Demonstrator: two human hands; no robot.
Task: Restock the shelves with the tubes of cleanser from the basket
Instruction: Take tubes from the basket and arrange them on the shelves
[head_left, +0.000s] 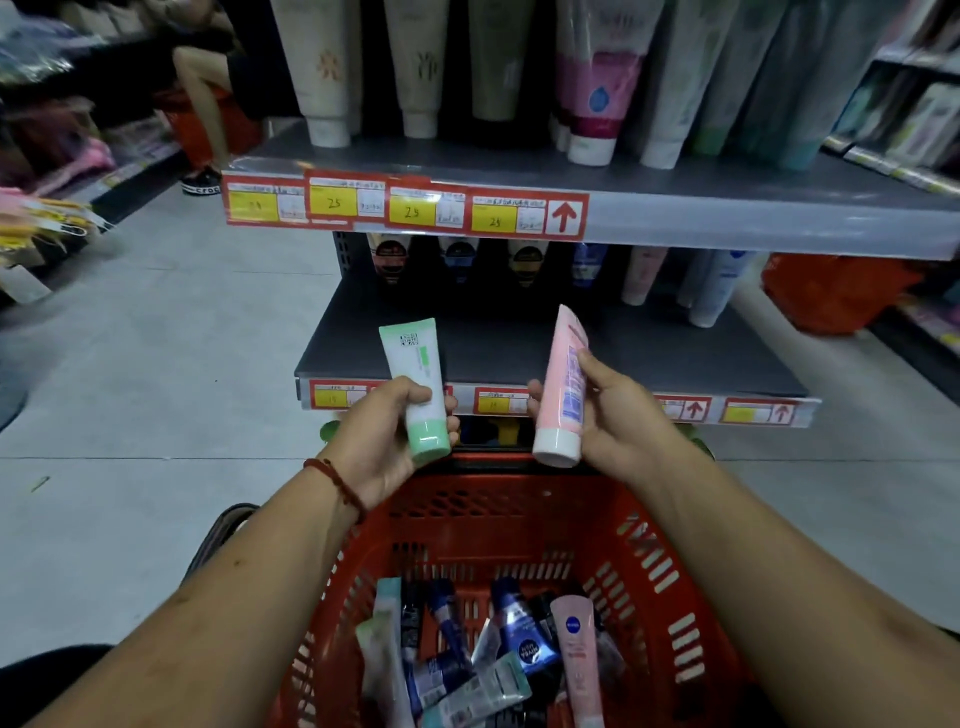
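Note:
My left hand (382, 434) grips a white and green tube (418, 382) with its green cap pointing down. My right hand (615, 423) holds a pink tube (563, 384) upright, white cap down. Both tubes hang above the far rim of the red basket (654, 561) and just in front of the lower dark shelf (649, 353). In the basket's bottom lie several more tubes: blue ones (522, 636), a pink one (576, 654) and pale green ones (384, 654).
The upper grey shelf (727, 208) carries rows of tall standing tubes; yellow price tags line its edge. At the back of the lower shelf stand dark, pink and white tubes. A person's leg (202, 104) shows at far left beside an orange basket. Grey floor lies to the left.

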